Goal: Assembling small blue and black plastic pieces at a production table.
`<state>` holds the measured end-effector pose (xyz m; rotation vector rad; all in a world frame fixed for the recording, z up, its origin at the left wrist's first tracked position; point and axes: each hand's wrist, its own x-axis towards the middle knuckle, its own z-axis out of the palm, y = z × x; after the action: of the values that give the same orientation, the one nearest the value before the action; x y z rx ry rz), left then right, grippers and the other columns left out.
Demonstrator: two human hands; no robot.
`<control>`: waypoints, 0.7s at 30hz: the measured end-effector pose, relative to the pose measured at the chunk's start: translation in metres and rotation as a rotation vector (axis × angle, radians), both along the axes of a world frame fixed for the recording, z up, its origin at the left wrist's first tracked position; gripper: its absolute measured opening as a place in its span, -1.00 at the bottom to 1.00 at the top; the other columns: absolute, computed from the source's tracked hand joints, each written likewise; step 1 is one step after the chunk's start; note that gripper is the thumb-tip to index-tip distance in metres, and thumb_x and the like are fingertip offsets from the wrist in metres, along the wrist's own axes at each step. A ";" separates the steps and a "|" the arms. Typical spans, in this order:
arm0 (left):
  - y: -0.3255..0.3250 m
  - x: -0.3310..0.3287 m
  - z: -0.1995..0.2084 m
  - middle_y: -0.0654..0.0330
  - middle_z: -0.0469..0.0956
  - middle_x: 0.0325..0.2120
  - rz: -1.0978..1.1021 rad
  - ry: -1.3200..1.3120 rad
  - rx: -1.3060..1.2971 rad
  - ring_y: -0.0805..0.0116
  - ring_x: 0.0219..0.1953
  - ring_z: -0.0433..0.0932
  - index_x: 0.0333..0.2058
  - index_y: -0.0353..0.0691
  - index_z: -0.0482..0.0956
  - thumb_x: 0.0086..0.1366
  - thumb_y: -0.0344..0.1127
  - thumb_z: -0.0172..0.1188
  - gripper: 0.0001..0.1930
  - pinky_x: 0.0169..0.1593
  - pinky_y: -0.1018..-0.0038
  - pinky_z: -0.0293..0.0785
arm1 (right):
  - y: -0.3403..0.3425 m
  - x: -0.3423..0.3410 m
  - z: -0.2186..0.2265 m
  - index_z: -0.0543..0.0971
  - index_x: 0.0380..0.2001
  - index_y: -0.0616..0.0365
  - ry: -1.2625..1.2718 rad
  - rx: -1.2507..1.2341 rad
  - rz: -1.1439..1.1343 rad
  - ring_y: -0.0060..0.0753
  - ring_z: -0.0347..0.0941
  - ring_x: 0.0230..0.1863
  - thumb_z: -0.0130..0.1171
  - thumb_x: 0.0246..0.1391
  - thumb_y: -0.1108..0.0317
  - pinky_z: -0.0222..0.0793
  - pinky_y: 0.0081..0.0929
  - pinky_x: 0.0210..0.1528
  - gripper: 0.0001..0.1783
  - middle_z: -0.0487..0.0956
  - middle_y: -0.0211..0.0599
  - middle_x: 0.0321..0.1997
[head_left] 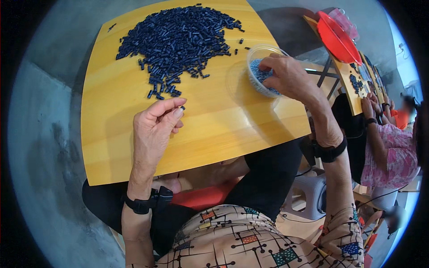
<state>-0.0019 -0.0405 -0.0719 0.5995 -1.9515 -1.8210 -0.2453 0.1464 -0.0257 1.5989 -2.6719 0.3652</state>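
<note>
Between the thumb and fingers of my left hand (pixel 156 125) is a small black tube-shaped piece (pixel 182 107) with a pale end, held just above the table. My left hand is closed in a pinch, close to the near end of a large heap of similar black pieces (pixel 178 38). At the right, my right hand (pixel 288 76) dips into a clear round plastic tub (pixel 251 76) partly filled with tiny blue-grey pieces (pixel 257 67). The right thumb and index finger are bent and apart, with the blue-grey pieces visible between them.
The yellow table (pixel 196 147) has a few stray black pieces beside the tub and at its far left corner. Beyond its right edge, another table (pixel 346 85) carries a red basin (pixel 338 38) and dark pieces; people sit there. A grey stool (pixel 306 194) stands below.
</note>
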 end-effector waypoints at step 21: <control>0.000 0.001 -0.003 0.28 0.53 -0.47 -0.052 -0.018 0.055 0.59 -0.46 0.47 -0.16 -0.32 0.57 0.22 -0.44 0.08 -0.78 -0.36 0.67 0.40 | 0.014 -0.011 -0.010 0.65 -0.30 0.17 -0.371 -0.390 -0.164 -0.63 0.47 -0.50 0.14 -0.04 0.51 0.41 -0.64 -0.43 -0.80 0.63 -0.34 -0.43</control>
<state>-0.0008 -0.0406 -0.0749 0.5893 -1.9512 -1.9123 -0.2559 0.1603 -0.0356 1.2908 -2.7120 1.1934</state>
